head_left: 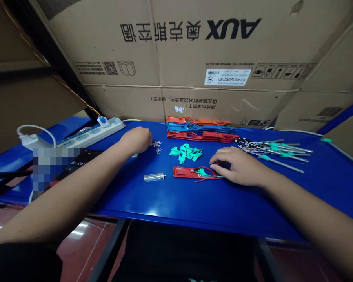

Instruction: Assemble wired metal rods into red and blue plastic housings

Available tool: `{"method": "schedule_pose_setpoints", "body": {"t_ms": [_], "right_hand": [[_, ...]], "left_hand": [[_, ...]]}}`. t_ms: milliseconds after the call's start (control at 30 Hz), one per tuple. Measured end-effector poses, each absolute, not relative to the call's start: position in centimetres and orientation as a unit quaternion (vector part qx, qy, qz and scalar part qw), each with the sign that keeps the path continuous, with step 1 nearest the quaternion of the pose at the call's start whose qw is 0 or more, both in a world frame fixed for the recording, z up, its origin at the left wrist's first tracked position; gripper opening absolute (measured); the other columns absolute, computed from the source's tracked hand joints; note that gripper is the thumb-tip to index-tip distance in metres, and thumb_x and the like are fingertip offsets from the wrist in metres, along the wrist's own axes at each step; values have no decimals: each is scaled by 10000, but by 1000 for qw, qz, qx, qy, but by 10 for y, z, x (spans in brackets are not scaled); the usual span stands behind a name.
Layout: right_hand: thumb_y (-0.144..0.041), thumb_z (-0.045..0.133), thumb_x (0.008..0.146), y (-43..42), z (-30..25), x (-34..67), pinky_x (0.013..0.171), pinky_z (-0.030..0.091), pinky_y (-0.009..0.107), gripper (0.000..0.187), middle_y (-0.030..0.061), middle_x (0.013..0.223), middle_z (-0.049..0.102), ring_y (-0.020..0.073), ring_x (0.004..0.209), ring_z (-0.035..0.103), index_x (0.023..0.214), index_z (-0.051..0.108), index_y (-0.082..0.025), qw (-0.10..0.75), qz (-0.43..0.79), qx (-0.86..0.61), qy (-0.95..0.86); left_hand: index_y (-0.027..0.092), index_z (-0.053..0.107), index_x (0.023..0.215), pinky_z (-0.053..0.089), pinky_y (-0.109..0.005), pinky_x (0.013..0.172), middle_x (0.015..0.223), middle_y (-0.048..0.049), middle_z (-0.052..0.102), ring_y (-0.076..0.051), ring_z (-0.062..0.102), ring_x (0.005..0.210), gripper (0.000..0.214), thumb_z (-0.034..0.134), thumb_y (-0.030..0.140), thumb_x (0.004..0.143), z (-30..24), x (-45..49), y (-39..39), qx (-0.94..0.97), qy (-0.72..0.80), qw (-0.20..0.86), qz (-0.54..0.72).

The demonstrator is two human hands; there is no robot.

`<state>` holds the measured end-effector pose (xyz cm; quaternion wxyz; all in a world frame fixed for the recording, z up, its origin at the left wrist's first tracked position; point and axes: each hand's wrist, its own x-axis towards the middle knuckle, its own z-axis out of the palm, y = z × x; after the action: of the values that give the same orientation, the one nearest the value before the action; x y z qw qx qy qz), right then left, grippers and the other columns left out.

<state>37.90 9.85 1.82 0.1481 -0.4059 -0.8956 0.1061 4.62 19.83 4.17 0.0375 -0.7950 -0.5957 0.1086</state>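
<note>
My left hand (137, 140) is closed, its fingertips curled down to the table beside small pinkish parts (157, 143) and tiny metal pieces (158, 150). What it pinches, if anything, is hidden. My right hand (238, 164) curls over the right end of an open red casing half (182, 172), thumb and index finger at its edge, the other fingers out of sight. Inside the casing lie a green trigger-like piece (202, 172) and thin wires, with a metal rod running under my hand. A clear tank-like part (154, 177) rests left of the casing.
Green plastic pieces (185, 152) lie heaped behind the casing. Stacked orange, blue (185, 127) and red casings stand farther back. At right are metal rods (285, 160) with wires. A power strip (91, 133) and phone (84, 160) are at left. A cardboard wall (170, 74) borders the back.
</note>
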Motion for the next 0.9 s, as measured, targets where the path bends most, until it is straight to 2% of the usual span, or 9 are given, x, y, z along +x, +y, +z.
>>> {"method": "schedule_pose_setpoints", "body": {"t_ms": [100, 200, 233, 267, 333, 467, 700, 800, 900], "right_hand": [[-320, 564, 948, 100, 17, 380, 795, 460, 352, 194, 54, 890, 716, 194, 846, 638, 971, 715, -201, 160, 100, -399, -897], [-313, 595, 939, 97, 17, 376, 760, 470, 329, 168, 47, 881, 717, 180, 811, 643, 980, 715, -204, 198, 98, -400, -890], [-317, 603, 939, 95, 18, 372, 744, 474, 317, 165, 44, 879, 717, 172, 796, 645, 981, 716, -204, 218, 101, -400, -884], [-325, 612, 940, 93, 19, 368, 729, 477, 306, 165, 39, 874, 717, 165, 782, 647, 978, 717, -205, 239, 106, -400, -878], [-345, 638, 933, 87, 20, 356, 705, 480, 286, 165, 27, 855, 716, 149, 748, 647, 967, 717, -203, 283, 120, -398, -865], [-308, 674, 917, 76, 21, 334, 692, 479, 259, 124, 8, 825, 717, 128, 720, 646, 938, 714, -192, 341, 135, -371, -853], [-211, 608, 944, 74, 19, 330, 679, 461, 252, 101, 9, 796, 700, 127, 710, 633, 875, 678, -184, 361, 109, -364, -851], [-201, 563, 949, 76, 19, 339, 694, 454, 266, 84, 21, 825, 657, 141, 742, 605, 883, 613, -184, 355, 93, -376, -851], [-229, 498, 981, 79, 20, 350, 705, 448, 279, 98, 30, 859, 625, 153, 762, 581, 909, 553, -192, 327, 90, -398, -853]], "left_hand": [[133, 777, 872, 509, -330, 744, 899, -160, 756, -295, 696, 866, 223, 573, 197, 810, 43, 46, 199, -801, -592, 29, 86], [164, 758, 948, 505, -297, 760, 931, -104, 757, -235, 689, 868, 235, 571, 281, 867, 47, 56, 182, -825, -565, 10, 22], [189, 741, 995, 503, -265, 746, 931, -66, 754, -189, 683, 835, 260, 553, 342, 902, 48, 63, 172, -838, -545, -11, -16], [173, 729, 987, 496, -250, 689, 874, -58, 746, -163, 668, 758, 275, 554, 374, 918, 48, 71, 161, -849, -510, -92, -102], [161, 711, 907, 473, -226, 629, 797, -31, 720, -124, 624, 668, 252, 595, 385, 906, 49, 88, 136, -853, -418, -203, -238], [166, 714, 836, 444, -206, 637, 781, 4, 698, -87, 595, 657, 121, 650, 261, 877, 44, 113, 102, -862, -325, -251, -297], [151, 724, 905, 474, -229, 658, 796, -21, 723, -119, 634, 697, 200, 600, 306, 926, 41, 111, 107, -843, -312, -352, -261], [179, 742, 871, 456, -254, 703, 822, -24, 728, -138, 643, 737, 242, 640, 395, 911, 53, 92, 116, -917, -291, -233, -142], [192, 738, 843, 393, -253, 602, 802, -33, 717, -158, 625, 682, 339, 746, 527, 794, 64, 70, 126, -928, -356, -106, -8]]}}
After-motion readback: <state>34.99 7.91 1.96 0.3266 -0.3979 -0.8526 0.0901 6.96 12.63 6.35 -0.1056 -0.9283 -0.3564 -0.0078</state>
